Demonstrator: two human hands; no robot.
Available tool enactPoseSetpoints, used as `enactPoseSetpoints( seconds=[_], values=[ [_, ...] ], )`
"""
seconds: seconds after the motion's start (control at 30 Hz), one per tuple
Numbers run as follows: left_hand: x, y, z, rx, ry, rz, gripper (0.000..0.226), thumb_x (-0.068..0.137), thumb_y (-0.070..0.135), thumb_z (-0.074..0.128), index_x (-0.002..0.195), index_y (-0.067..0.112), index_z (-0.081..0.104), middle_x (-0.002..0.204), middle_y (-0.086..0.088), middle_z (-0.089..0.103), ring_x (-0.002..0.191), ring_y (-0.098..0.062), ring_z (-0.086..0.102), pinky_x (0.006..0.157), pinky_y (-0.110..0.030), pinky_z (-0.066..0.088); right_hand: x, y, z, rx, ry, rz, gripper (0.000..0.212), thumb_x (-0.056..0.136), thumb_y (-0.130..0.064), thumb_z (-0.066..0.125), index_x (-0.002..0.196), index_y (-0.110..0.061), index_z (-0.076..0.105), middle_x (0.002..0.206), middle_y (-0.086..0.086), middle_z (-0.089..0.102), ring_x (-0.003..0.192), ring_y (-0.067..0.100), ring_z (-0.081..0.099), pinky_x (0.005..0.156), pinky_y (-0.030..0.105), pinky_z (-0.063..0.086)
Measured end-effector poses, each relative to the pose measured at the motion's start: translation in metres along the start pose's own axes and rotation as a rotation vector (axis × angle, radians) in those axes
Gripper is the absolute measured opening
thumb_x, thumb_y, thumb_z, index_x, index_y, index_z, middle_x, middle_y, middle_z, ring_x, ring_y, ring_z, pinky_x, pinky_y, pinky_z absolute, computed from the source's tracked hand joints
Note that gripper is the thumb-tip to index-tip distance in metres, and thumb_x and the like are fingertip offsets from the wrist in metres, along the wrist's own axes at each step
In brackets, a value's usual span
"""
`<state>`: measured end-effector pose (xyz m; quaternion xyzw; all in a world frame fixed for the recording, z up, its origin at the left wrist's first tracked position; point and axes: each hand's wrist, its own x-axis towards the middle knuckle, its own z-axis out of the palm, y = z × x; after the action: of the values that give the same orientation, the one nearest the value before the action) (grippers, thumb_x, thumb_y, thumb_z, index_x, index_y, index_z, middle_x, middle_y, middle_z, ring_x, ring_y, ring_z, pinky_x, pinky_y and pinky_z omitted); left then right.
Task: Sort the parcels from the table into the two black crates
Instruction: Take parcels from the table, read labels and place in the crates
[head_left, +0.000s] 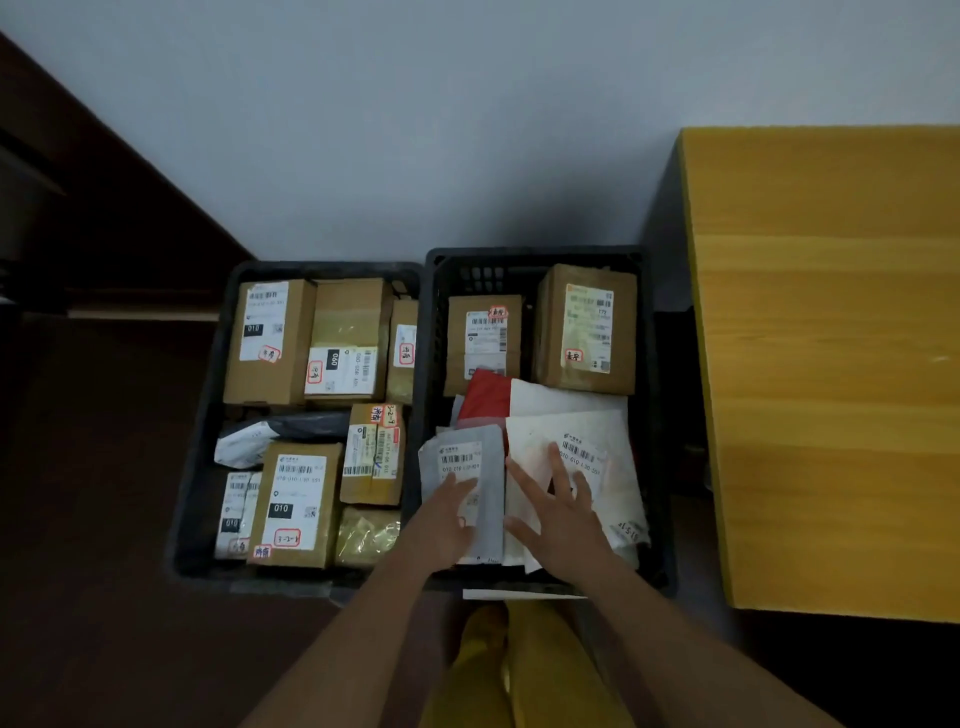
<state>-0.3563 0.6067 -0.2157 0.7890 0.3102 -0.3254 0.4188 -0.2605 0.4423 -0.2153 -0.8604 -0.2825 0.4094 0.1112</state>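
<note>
Left crate: black, lattice-walled; brown cardboard boxes bearing white labels with black barcodes and red-ringed marks; one grey-and-white bag at 9 o'clock; one glossy yellow packet at 5 o'clock.
Right crate: black; two brown boxes at 12 o'clock, a red mailer at centre, a grey mailer, a white mailer.
Table: yellow wood grain.
Trousers: yellow.

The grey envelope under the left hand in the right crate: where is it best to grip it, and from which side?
Probably its near short edge, approached from the person's side. The grey envelope lies flat on other mailers, so only an edge can be pinched; the left hand already rests near that end, and the crate wall blocks nothing there.
</note>
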Motion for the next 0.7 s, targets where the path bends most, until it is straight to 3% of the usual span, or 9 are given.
enactPoseSetpoints(
  seconds=[0.1,0.2,0.4,0.53,0.7],
  values=[
    [-0.019,0.01,-0.01,-0.077,0.082,0.048,0.063,0.097,0.013,0.055,0.153,0.019,0.025,0.157,-0.003,0.027,0.14,-0.018,0.034,0.113,-0.027,0.03,-0.017,-0.005,-0.003,0.03,0.069,0.025,0.068,0.097,-0.059,0.041,0.146,-0.059,-0.007,0.159,-0.004,-0.032,0.15,0.04,-0.005,0.116,0.06,0.025],
    [-0.04,0.017,-0.021,-0.026,0.132,0.106,0.063,0.096,0.011,0.056,0.152,0.017,0.028,0.151,-0.004,0.036,0.132,-0.017,0.041,0.106,-0.023,0.033,-0.036,-0.012,-0.007,0.0,0.148,0.074,0.069,0.1,-0.052,0.041,0.149,-0.053,-0.007,0.161,-0.001,-0.027,0.15,0.038,-0.001,0.115,0.059,0.027],
    [-0.084,0.035,-0.041,0.102,0.17,0.204,0.065,0.096,0.016,0.057,0.153,0.016,0.025,0.153,-0.005,0.03,0.138,-0.02,0.034,0.112,-0.029,0.029,-0.085,-0.031,-0.025,0.004,0.292,0.179,0.066,0.102,-0.05,0.037,0.15,-0.052,-0.009,0.162,-0.001,-0.023,0.151,0.033,-0.005,0.115,0.062,0.014],
    [-0.098,0.059,-0.047,0.175,0.172,0.311,0.061,0.091,0.025,0.057,0.148,0.027,0.035,0.152,-0.006,0.034,0.146,-0.027,0.023,0.119,-0.042,0.022,-0.124,-0.03,-0.043,0.046,0.385,0.22,0.066,0.102,-0.051,0.036,0.151,-0.051,-0.009,0.163,0.001,-0.02,0.151,0.033,-0.005,0.115,0.063,0.011],
    [-0.124,0.118,-0.039,0.303,0.185,0.391,0.072,0.096,0.027,0.058,0.155,0.02,0.016,0.163,-0.008,0.011,0.148,-0.026,0.02,0.119,-0.04,0.023,-0.18,-0.005,-0.068,0.115,0.466,0.298,0.067,0.103,-0.046,0.037,0.152,-0.048,-0.009,0.163,0.001,-0.021,0.151,0.032,-0.007,0.116,0.063,0.011]
  ],
)
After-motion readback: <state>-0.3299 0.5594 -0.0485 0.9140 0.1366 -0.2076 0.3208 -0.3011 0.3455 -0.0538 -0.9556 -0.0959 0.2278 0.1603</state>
